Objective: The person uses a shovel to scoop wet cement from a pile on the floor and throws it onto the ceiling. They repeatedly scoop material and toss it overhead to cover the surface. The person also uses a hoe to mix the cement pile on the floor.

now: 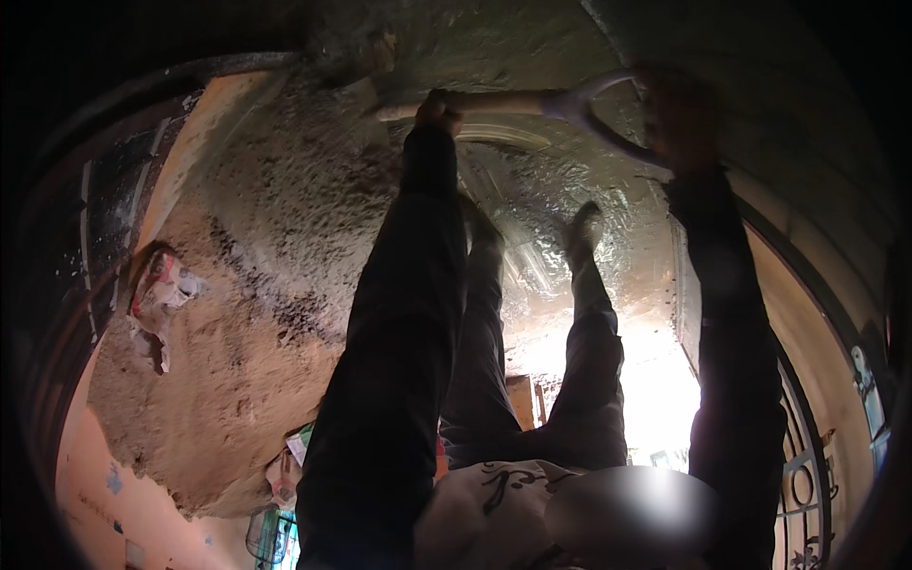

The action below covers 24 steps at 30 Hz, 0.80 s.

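Observation:
A shovel with a wooden shaft and a D-shaped grip lies crosswise at the top of the view. My left hand is closed around its shaft, towards the left end. At the other end my right hand is closed on the D-shaped grip, mostly in shadow. The blade is hard to make out in the dark, blurred area left of my left hand. Below it spreads a grey, grainy heap of what looks like sand or mortar mix. Both my arms are stretched far forward.
My feet stand on wet, shiny ground beside the heap. A torn red-and-white bag lies on the sandy ground at left. A dark panel borders the left side. Ornate metal grillwork stands at lower right, near bright light.

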Tool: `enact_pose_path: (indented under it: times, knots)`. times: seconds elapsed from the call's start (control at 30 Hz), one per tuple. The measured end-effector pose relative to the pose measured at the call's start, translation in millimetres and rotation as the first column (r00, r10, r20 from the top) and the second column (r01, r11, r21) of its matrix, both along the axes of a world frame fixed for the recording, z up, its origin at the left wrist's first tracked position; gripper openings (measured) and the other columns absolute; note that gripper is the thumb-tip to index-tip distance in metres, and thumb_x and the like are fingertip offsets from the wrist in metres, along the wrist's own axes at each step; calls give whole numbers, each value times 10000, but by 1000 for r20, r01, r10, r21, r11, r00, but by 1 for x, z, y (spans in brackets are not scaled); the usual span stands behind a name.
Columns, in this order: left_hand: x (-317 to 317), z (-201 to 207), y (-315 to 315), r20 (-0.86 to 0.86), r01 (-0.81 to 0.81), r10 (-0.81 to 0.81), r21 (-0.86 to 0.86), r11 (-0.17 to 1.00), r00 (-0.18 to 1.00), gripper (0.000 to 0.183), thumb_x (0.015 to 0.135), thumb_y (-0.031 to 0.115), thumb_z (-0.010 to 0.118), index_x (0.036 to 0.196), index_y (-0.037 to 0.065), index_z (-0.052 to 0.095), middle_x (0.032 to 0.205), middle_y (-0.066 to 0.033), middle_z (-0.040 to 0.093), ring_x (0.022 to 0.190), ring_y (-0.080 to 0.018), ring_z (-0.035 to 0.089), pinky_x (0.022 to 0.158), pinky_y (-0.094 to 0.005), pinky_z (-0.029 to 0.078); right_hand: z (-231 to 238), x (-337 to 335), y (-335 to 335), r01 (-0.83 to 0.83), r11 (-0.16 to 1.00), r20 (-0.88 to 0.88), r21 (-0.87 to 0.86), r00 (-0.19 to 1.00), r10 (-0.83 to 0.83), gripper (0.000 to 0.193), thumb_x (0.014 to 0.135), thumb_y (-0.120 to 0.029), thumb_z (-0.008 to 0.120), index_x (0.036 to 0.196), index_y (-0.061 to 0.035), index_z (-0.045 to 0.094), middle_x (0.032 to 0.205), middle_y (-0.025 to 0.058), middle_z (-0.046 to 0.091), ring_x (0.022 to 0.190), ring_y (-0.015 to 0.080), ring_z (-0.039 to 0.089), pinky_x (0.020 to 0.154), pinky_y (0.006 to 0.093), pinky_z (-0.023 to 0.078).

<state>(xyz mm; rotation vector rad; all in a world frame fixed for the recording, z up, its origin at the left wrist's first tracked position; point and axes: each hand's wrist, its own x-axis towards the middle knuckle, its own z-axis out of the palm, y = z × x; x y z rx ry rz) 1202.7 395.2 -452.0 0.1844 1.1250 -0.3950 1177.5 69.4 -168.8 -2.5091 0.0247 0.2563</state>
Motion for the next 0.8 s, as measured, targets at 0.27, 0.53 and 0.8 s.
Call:
enact_pose_path:
  times: [0.27,0.53,0.8]
  knots:
    - [-76,56,23,338,-239,198,85,967,920,23,908,37,493,916,48,474,823,-65,505,727,-189,530,704,-381,495,49,-47,36,147,985,-156,87,979,-133,303,796,-272,688,1049,-109,650,814,98,651,743,251,649,659,358,522]
    - [-195,153,20,340,-245,212,56,968,916,320,931,252,440,628,151,439,593,24,448,617,-128,506,645,-304,467,137,-188,29,-334,914,-186,229,907,378,308,707,-280,763,971,-130,705,607,41,610,517,179,596,509,313,490]
    - [-275,270,-36,326,-380,390,-99,920,861,319,903,250,468,604,161,404,555,40,397,519,-105,433,539,-260,424,214,-273,-23,-459,854,-226,247,829,511,289,672,-300,781,869,-129,658,650,42,591,581,183,591,533,335,486]
